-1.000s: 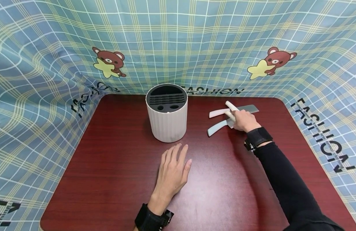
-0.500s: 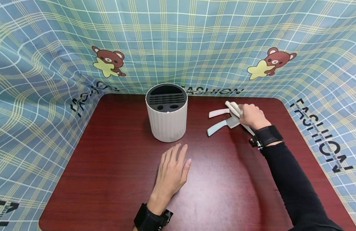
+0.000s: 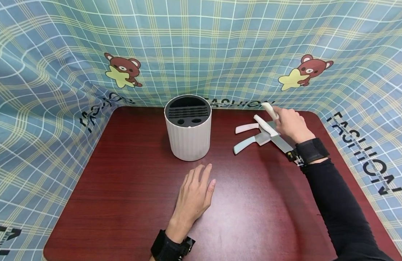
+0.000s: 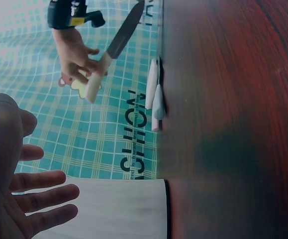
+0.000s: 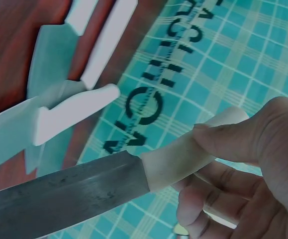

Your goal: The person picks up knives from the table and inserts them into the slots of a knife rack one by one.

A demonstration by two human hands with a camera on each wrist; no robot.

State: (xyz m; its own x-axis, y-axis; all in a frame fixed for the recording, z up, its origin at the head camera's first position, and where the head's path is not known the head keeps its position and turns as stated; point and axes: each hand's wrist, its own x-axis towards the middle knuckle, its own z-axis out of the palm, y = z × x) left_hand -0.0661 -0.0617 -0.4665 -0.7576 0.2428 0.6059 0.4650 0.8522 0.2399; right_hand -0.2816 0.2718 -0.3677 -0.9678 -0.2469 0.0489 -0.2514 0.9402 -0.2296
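Observation:
My right hand [image 3: 291, 125] pinches the cream handle of a kitchen knife [image 5: 74, 191] between thumb and fingers. In the left wrist view this knife is lifted off the table. Below it lie several knives: one with a white handle [image 3: 265, 125], one with a pinkish-white handle [image 3: 247, 128] and one with a pale blue handle [image 3: 245, 145]. Their blades overlap. My left hand [image 3: 192, 197] rests near the table's middle, fingers extended, holding nothing. Just beyond its fingertips stands a white ribbed knife block [image 3: 190, 143] with a black slotted top.
The dark red table [image 3: 122, 203] has rounded corners. A blue checked cloth [image 3: 194, 43] with printed bears hangs behind it and along both sides.
My right hand has drawn the cream-handled knife up from the pile, moving right and toward the back. The white-handled knife beneath now shows more fully. My left hand stays put.

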